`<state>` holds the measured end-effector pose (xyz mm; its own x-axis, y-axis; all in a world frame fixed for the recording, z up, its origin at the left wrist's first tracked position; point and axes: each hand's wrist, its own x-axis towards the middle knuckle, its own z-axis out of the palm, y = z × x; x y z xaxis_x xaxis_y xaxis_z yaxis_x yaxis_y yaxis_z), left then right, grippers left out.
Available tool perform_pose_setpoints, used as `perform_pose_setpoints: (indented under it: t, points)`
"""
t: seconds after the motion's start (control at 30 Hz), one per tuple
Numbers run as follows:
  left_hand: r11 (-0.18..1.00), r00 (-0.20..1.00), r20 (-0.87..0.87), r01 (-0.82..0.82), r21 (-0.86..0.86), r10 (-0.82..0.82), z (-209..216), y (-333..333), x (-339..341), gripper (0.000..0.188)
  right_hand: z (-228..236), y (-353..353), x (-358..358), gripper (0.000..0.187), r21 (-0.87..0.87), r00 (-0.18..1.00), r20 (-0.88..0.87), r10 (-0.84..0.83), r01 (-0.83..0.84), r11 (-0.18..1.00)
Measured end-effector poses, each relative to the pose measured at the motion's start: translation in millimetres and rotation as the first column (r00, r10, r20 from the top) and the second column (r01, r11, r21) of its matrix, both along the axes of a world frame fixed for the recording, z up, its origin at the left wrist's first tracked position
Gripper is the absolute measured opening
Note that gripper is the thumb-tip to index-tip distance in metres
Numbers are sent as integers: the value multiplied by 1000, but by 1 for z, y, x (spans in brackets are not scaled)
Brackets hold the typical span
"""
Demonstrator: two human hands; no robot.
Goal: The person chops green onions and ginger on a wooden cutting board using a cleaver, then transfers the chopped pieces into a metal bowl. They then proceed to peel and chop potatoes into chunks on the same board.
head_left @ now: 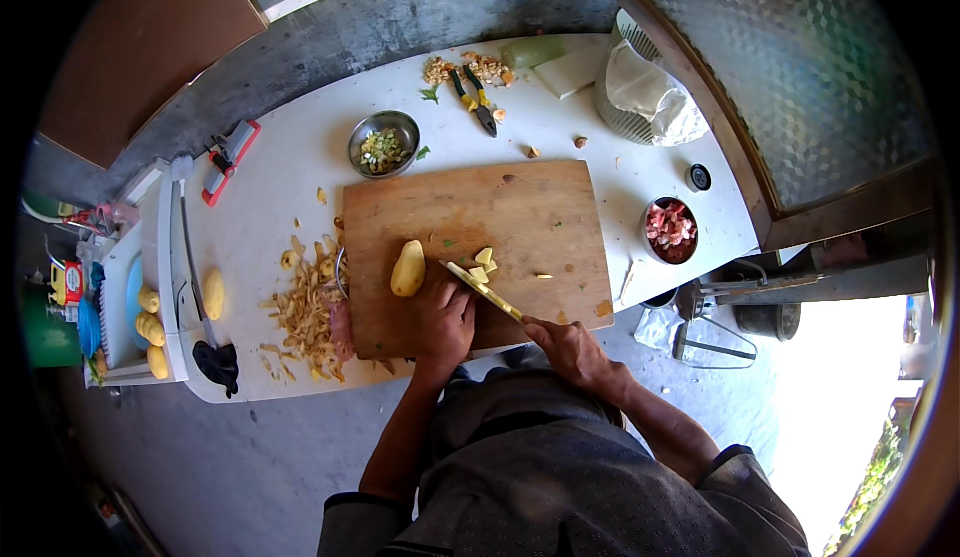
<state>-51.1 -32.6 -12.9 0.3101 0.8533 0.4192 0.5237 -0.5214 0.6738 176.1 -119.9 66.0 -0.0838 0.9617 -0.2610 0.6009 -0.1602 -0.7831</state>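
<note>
My right hand (572, 350) is closed round the handle of a kitchen knife (487, 292), whose blade slants up and left over a wooden cutting board (540, 207). Close against the blade's left side, my left hand (447, 319) rests on the board with its fingers curled down. Whatever lies under those fingers is hidden. A peeled potato (408, 269) sits on the board just left of that hand. Cut yellow potato pieces (484, 257) lie beside the blade, and a thin sliver (544, 276) lies farther right.
Potato peelings (318, 307) are heaped left of the board. Behind it stand a metal bowl of chopped greens (384, 144) and pliers (474, 102). A bowl of cut meat (670, 231) stands at right. Another potato (213, 294) lies at left near a black-headed tool (215, 365).
</note>
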Motion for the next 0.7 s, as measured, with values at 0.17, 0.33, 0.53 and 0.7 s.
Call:
perform_pose_setpoints:
  t: [0.17,0.33,0.53,0.7]
  points:
    - [999,999,5,-37,-15,37,-1,-3,0,20,18,-1,4,43,-30,999,-27,32,-33,999]
    - [999,999,31,-29,-32,30,-8,-2,0,21,33,-6,9,44,-104,997,-19,80,-81,991]
    - [999,999,29,-15,39,14,-6,1,0,22,5,0,1,42,39,997,23,74,-75,996]
    - [1000,1000,9,-18,-13,18,0,-2,-2,22,5,9,-7,41,85,999,-10,43,-42,995]
